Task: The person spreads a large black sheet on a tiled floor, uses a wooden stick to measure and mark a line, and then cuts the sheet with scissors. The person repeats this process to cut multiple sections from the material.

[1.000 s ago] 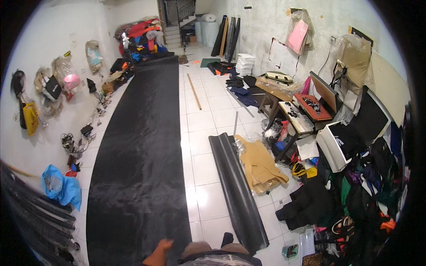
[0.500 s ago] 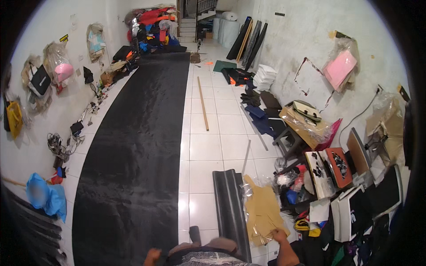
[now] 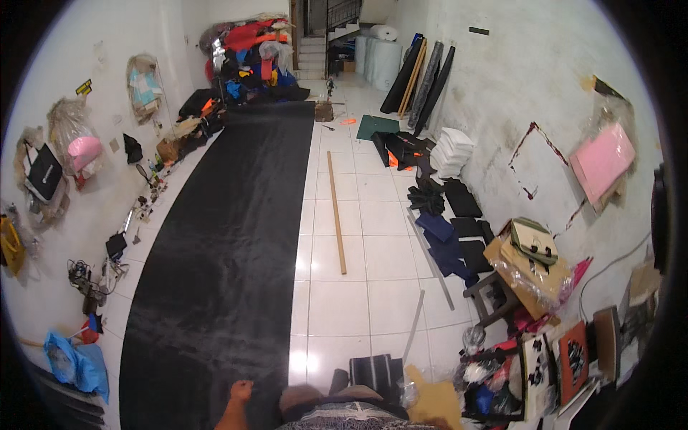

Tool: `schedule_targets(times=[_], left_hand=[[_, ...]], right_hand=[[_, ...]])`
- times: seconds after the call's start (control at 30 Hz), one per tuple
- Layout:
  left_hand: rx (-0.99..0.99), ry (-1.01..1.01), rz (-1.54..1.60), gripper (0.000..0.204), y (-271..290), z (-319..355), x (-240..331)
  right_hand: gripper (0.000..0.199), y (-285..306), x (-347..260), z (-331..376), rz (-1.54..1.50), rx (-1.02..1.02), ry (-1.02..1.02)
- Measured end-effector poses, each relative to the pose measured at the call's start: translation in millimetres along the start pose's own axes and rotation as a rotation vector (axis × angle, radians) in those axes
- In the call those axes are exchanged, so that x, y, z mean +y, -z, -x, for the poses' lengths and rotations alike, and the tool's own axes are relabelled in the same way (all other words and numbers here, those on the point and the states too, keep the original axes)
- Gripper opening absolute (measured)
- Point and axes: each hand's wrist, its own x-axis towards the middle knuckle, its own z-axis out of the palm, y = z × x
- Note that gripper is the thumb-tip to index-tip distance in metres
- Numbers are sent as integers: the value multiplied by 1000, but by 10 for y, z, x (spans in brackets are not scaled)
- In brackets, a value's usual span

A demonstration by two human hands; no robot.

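My left hand (image 3: 242, 390) hangs over the near end of a long black sheet of material (image 3: 215, 236) spread along the floor. Its fingers are curled closed and nothing sticks out of them. My right hand is out of view. Close in front of my legs lies a folded or loosely rolled black sheet (image 3: 374, 376). Beside it, to the right, are brown cut-out sheets (image 3: 436, 403) with clear plastic, partly cut off by the lower edge.
A wooden stick (image 3: 335, 215) and two metal rulers, one nearer (image 3: 413, 326) and one farther (image 3: 430, 261), lie on white tiles. Along the right wall stand a dark stool (image 3: 494, 297) and stacked bags. Tools and a blue plastic bag (image 3: 79, 365) line the left side.
My view has tilted up, so the floor things sit lower in the picture. The right hand, earlier at the brown sheets, has left view. The left hand shows more fully.
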Motion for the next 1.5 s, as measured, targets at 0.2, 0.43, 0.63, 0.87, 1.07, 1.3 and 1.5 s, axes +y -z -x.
schedule_targets(times=[0.2,0.43,0.63,0.87,1.07,1.3,1.5], left_hand=[[-238,-95,-544,37,-721,-640,-72],[28,-748,-447,33,-844,-2211,1625],[44,-168,66,35,-168,-3654,6588],[188,-397,300,24,-385,-5495,9103],[-64,-265,-132,37,-1767,-5980,9352],[-612,-115,-672,40,-2631,-6471,9620],[-171,309,-359,62,-2202,-8485,11218]], right_hand=[[32,2038,-3426,-2145,-146,512,514],[33,2340,-5558,-3511,-166,329,557],[38,1846,-4470,-3944,-480,-299,-77],[31,3076,-5938,-4973,-179,-100,-225],[25,5016,-8163,-7332,84,184,-132],[17,6978,-11886,-9314,-106,432,744],[29,6765,-13604,-9786,123,45,673]])
